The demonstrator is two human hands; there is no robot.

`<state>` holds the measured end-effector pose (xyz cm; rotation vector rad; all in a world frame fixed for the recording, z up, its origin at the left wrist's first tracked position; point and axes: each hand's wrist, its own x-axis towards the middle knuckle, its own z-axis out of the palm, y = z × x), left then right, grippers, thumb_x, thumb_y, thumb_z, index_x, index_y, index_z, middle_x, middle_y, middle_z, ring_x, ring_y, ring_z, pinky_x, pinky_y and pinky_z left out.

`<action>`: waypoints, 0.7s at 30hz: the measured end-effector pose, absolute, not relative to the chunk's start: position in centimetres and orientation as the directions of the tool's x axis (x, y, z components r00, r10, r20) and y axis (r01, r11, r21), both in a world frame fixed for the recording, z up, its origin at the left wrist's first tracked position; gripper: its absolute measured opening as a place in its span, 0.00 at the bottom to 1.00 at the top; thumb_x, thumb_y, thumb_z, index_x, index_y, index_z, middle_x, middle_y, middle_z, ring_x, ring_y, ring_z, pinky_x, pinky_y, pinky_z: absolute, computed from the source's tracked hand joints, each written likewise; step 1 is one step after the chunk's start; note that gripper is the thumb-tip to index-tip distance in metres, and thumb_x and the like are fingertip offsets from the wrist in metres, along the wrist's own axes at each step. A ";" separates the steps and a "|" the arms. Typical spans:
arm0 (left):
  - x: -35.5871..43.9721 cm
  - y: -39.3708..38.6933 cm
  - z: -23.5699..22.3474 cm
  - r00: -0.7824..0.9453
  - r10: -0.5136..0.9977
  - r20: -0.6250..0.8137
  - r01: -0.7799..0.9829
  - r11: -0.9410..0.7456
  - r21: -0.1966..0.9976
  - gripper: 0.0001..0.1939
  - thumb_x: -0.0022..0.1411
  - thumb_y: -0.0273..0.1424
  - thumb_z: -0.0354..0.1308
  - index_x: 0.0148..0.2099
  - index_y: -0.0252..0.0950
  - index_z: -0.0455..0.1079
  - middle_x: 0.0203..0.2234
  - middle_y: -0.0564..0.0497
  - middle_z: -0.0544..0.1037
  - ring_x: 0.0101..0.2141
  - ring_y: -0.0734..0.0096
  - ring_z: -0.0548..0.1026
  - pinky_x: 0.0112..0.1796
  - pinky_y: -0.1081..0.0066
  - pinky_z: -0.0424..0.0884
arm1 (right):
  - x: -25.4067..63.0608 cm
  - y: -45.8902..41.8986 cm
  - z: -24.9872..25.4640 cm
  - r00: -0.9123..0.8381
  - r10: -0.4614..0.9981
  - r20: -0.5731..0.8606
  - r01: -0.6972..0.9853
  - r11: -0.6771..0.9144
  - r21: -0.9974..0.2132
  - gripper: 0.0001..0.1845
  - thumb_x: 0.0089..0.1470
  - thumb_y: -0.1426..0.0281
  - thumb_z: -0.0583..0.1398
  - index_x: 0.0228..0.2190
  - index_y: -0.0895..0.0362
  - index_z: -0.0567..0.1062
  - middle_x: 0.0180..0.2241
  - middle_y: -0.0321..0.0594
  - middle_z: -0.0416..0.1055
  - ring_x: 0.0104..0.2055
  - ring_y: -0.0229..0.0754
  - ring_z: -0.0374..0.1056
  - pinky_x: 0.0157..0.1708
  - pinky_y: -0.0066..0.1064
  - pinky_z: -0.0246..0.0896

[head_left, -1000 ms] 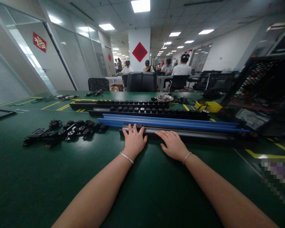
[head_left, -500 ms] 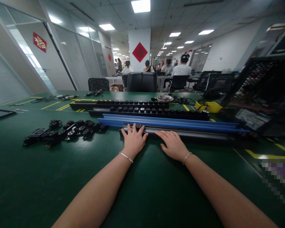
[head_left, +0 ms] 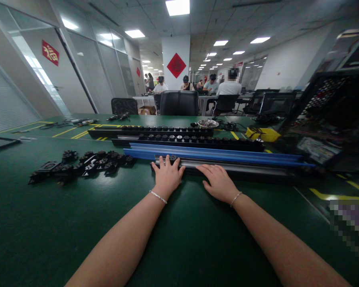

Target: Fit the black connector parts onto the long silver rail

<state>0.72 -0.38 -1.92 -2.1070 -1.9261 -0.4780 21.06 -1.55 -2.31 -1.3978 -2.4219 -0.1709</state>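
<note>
A long black track rail with a silvery channel lies crosswise on the green table. My left hand rests with spread fingers over its left end, fingertips around a small black round-topped module seated on the rail. Most of that module is hidden by the fingers. Farther right, my right hand lies with outstretched fingers against the rail's front edge. Right behind this rail runs a blue rail. To the left sits a loose pile of black modules.
Behind the blue rail lie two more black rails, one nearer and one farther, both carrying rows of modules. A silver dish and a yellow tray stand at the back right. A dark equipment rack rises at the right.
My left hand has slid slightly left along the rail, and the small black module has shifted left with it. My right hand stays in place.
</note>
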 end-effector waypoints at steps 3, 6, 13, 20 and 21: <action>0.7 -0.4 -1.7 0.063 0.924 0.378 0.996 -0.084 0.039 0.28 0.65 0.49 0.35 0.62 0.49 0.59 0.61 0.40 0.60 0.60 0.40 0.54 0.53 0.34 0.48 | 21.1 -1.6 -2.3 -0.461 0.818 0.344 0.858 0.509 -0.060 0.29 0.52 0.72 0.52 0.57 0.54 0.63 0.56 0.42 0.63 0.57 0.46 0.58 0.59 0.45 0.44; 0.7 -0.4 -1.7 0.064 0.921 0.384 0.995 -0.086 0.040 0.28 0.65 0.49 0.35 0.62 0.48 0.60 0.60 0.39 0.61 0.60 0.40 0.55 0.53 0.34 0.48 | 21.1 -1.6 -2.2 -0.463 0.817 0.344 0.858 0.511 -0.057 0.29 0.52 0.71 0.52 0.57 0.54 0.63 0.57 0.43 0.63 0.57 0.47 0.58 0.59 0.45 0.45; 0.1 -0.1 -1.6 0.030 0.926 0.377 0.998 -0.049 0.041 0.28 0.65 0.48 0.36 0.61 0.46 0.61 0.59 0.38 0.63 0.60 0.41 0.55 0.53 0.35 0.51 | 21.0 -1.6 -2.2 -0.459 0.817 0.350 0.857 0.511 -0.069 0.29 0.51 0.72 0.52 0.57 0.53 0.63 0.57 0.42 0.63 0.58 0.46 0.58 0.60 0.45 0.44; -0.4 0.1 -1.5 0.004 0.927 0.374 0.998 -0.030 0.063 0.28 0.65 0.48 0.37 0.60 0.45 0.62 0.58 0.37 0.64 0.60 0.41 0.56 0.52 0.37 0.53 | 21.0 -1.7 -2.1 -0.455 0.821 0.344 0.860 0.506 -0.070 0.29 0.52 0.72 0.52 0.57 0.53 0.63 0.57 0.42 0.64 0.58 0.46 0.58 0.60 0.45 0.44; -0.4 0.1 -1.5 0.001 0.927 0.375 0.998 -0.027 0.064 0.28 0.65 0.48 0.37 0.60 0.45 0.62 0.58 0.37 0.64 0.60 0.41 0.56 0.52 0.38 0.53 | 21.1 -1.7 -2.1 -0.455 0.821 0.344 0.860 0.506 -0.069 0.29 0.52 0.72 0.52 0.57 0.53 0.63 0.57 0.42 0.63 0.58 0.46 0.58 0.59 0.45 0.45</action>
